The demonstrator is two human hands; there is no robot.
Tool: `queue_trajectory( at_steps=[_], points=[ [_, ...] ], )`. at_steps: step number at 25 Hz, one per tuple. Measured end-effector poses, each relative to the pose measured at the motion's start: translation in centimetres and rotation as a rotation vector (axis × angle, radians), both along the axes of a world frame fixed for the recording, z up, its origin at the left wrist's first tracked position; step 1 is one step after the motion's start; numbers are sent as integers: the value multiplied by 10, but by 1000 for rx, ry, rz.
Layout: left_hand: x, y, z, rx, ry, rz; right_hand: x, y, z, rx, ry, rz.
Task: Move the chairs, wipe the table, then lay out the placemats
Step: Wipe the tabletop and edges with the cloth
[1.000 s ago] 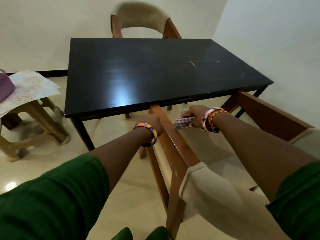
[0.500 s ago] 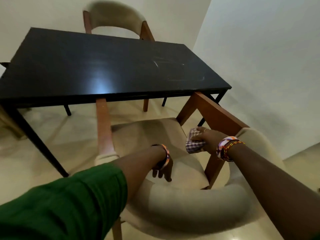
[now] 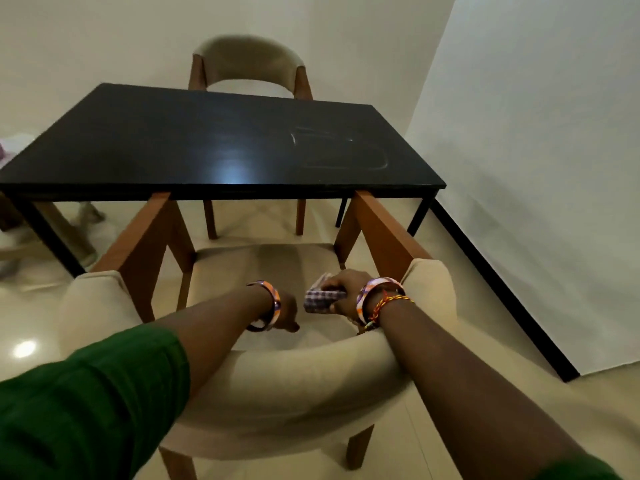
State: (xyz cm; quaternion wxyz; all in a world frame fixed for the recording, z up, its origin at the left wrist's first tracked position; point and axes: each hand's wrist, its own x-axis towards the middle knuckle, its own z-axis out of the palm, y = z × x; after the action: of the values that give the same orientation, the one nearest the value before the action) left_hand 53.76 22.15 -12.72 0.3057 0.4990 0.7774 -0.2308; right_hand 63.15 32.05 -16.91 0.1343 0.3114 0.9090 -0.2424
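Note:
A beige padded chair (image 3: 277, 393) with brown wooden arms stands right in front of me, its arm tips at the near edge of the black table (image 3: 207, 143). Both my forearms reach over its curved backrest. My left hand (image 3: 287, 315) hangs down onto the seat cushion (image 3: 259, 268), fingers pointing at it and holding nothing. To its right, over the seat, my right hand (image 3: 343, 289) grips a folded checked cloth (image 3: 322, 299). A second beige chair (image 3: 247, 57) is tucked in at the table's far side. Pale smear marks (image 3: 339, 150) show on the right of the tabletop.
A white wall with a black skirting strip (image 3: 502, 289) runs close along the table's right side. At the left edge, the legs of a blurred plastic stool (image 3: 79, 237) stand on the glossy tiled floor. Open floor lies to my left and right.
My left hand let go of the chair's wooden arm and dropped to the seat. The right hand came down over the seat with the cloth. The chair now faces the table squarely.

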Motion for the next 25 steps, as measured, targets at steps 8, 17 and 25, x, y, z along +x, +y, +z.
queue_trajectory(
  at_steps=[8,17,25],
  points=[
    [-49,43,-66,163,-217,284,0,28,-17,53,14,221],
    [-19,117,-75,45,14,343,5,104,-38,-15,234,213],
    [-13,178,-64,479,91,550,-16,200,-19,-95,424,293]
  ],
)
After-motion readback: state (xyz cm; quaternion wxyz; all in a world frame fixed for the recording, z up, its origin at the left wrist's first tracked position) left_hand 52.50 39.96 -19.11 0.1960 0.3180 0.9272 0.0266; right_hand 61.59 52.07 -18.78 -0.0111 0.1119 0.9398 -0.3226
